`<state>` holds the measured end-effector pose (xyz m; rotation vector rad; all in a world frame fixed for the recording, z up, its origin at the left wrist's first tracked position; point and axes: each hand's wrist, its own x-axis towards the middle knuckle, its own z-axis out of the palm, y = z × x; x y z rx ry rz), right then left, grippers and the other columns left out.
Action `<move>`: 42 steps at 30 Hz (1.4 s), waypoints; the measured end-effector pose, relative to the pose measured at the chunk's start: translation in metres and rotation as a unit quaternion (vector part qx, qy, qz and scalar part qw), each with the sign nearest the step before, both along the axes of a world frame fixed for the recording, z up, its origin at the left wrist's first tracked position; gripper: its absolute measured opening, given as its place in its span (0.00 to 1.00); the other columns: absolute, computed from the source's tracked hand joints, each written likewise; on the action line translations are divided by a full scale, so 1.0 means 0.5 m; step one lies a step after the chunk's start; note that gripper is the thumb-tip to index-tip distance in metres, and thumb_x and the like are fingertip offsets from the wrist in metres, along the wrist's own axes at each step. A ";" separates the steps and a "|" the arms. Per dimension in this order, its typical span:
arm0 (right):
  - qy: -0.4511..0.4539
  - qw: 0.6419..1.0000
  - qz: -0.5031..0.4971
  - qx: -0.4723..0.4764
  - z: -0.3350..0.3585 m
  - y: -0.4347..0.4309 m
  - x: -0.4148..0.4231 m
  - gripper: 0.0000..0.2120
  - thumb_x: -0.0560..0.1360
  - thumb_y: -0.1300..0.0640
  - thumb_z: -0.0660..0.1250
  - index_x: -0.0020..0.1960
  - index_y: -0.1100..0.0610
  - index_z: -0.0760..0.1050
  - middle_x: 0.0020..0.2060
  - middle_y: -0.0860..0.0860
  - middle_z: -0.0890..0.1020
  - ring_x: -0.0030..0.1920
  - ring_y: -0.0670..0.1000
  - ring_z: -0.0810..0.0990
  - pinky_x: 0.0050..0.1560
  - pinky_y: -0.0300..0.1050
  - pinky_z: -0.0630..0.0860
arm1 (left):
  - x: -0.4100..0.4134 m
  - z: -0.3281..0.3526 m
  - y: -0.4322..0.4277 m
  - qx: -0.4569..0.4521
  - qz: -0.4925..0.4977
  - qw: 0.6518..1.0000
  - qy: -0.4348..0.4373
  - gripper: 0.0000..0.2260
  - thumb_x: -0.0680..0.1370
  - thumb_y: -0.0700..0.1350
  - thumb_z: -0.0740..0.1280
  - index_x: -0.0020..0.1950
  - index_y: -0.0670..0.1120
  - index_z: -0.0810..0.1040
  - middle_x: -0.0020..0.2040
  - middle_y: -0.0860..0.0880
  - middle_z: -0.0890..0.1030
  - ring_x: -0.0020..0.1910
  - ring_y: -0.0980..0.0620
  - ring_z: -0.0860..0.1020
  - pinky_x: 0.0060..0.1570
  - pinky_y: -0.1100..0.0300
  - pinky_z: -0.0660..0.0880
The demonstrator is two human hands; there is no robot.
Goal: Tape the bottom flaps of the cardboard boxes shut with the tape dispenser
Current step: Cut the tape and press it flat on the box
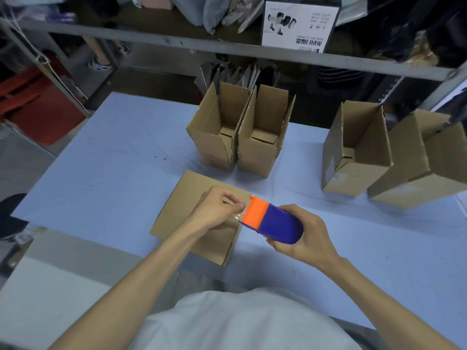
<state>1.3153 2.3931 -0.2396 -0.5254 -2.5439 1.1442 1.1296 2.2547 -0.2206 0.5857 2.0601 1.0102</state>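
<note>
Right now the right hand (305,238) has its fingers curled round the blue and orange tape dispenser (273,222), holding it over the right side of the cardboard box (182,198) that lies near the bench's (113,160) near edge. The left hand (217,208) pinches the clear tape (238,216) at the dispenser's orange mouth, fingertips together. Further back stand four open boxes (219,145), two touching at the far edge and two toward the far right corner.

We are in a packing room: open cardboard boxes (262,137) stand below metal shelves (227,50) full of goods.
</note>
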 end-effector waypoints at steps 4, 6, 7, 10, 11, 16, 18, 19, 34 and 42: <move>-0.007 1.000 0.011 0.001 -0.002 0.002 -0.001 0.31 0.59 0.47 0.82 0.58 0.53 0.75 0.49 0.43 0.81 0.46 0.43 0.80 0.42 0.38 0.79 | -0.004 0.003 0.001 0.008 -0.001 0.999 -0.039 0.05 0.75 0.38 0.69 0.40 0.44 0.82 0.36 0.47 0.82 0.39 0.51 0.80 0.46 0.53 0.79; -0.015 1.000 0.019 0.008 -0.002 0.004 -0.003 0.34 0.59 0.44 0.81 0.60 0.52 0.73 0.49 0.43 0.81 0.46 0.43 0.80 0.42 0.35 0.78 | -0.007 0.001 0.001 0.003 0.003 0.999 -0.043 0.05 0.76 0.37 0.69 0.41 0.43 0.82 0.37 0.45 0.82 0.40 0.48 0.81 0.47 0.51 0.80; -0.017 1.000 0.023 0.010 -0.001 0.004 -0.005 0.35 0.60 0.42 0.80 0.62 0.51 0.72 0.50 0.42 0.80 0.46 0.43 0.79 0.42 0.34 0.77 | -0.008 -0.001 0.002 0.001 0.008 0.999 -0.037 0.05 0.75 0.37 0.69 0.41 0.43 0.82 0.37 0.44 0.82 0.40 0.47 0.81 0.45 0.52 0.81; -0.004 0.998 0.044 0.042 0.000 0.004 -0.013 0.36 0.61 0.37 0.77 0.62 0.53 0.73 0.51 0.43 0.80 0.47 0.42 0.79 0.43 0.31 0.75 | -0.010 -0.010 0.003 -0.012 0.023 1.000 0.018 0.03 0.74 0.36 0.71 0.41 0.41 0.84 0.35 0.44 0.83 0.37 0.47 0.82 0.41 0.56 0.81; 0.001 0.998 0.045 0.053 0.000 0.003 -0.016 0.35 0.61 0.36 0.76 0.61 0.54 0.74 0.52 0.44 0.81 0.47 0.43 0.79 0.43 0.32 0.75 | -0.010 -0.012 0.003 -0.015 0.029 0.999 0.035 0.03 0.74 0.35 0.71 0.42 0.41 0.84 0.35 0.45 0.83 0.35 0.48 0.82 0.40 0.56 0.81; 0.004 0.996 0.044 0.076 -0.013 0.002 -0.017 0.34 0.62 0.39 0.76 0.61 0.58 0.76 0.52 0.49 0.82 0.46 0.46 0.80 0.43 0.36 0.77 | -0.019 -0.026 -0.003 -0.022 0.046 0.999 0.015 0.06 0.72 0.33 0.72 0.48 0.40 0.83 0.32 0.48 0.83 0.30 0.53 0.82 0.33 0.64 0.79; -0.002 0.996 0.044 0.072 -0.017 0.003 -0.015 0.34 0.62 0.40 0.77 0.62 0.57 0.76 0.51 0.49 0.82 0.46 0.47 0.80 0.43 0.38 0.78 | -0.020 -0.030 -0.006 -0.020 0.029 0.999 0.021 0.03 0.72 0.34 0.72 0.43 0.40 0.84 0.36 0.44 0.84 0.32 0.50 0.82 0.37 0.60 0.80; -0.007 0.997 0.044 0.067 -0.017 0.004 -0.015 0.34 0.63 0.41 0.77 0.62 0.57 0.76 0.51 0.49 0.82 0.46 0.47 0.80 0.43 0.39 0.78 | -0.019 -0.032 -0.008 -0.019 0.029 0.999 0.016 0.03 0.72 0.35 0.73 0.41 0.41 0.84 0.37 0.43 0.84 0.33 0.49 0.81 0.37 0.60 0.80; -0.125 0.988 0.018 0.094 -0.038 0.053 0.082 0.29 0.63 0.36 0.72 0.60 0.48 0.76 0.37 0.46 0.78 0.36 0.48 0.77 0.38 0.45 0.77 | -0.081 -0.070 -0.051 -0.078 0.046 0.990 0.112 0.12 0.71 0.37 0.74 0.29 0.48 0.80 0.26 0.50 0.80 0.29 0.51 0.78 0.37 0.50 0.80; -0.140 0.985 0.003 0.098 -0.055 0.061 0.082 0.29 0.61 0.39 0.76 0.58 0.49 0.78 0.38 0.46 0.80 0.36 0.48 0.78 0.38 0.44 0.76 | -0.069 -0.077 -0.041 -0.053 0.062 0.990 0.111 0.05 0.69 0.43 0.73 0.33 0.47 0.81 0.25 0.56 0.78 0.31 0.56 0.77 0.36 0.59 0.76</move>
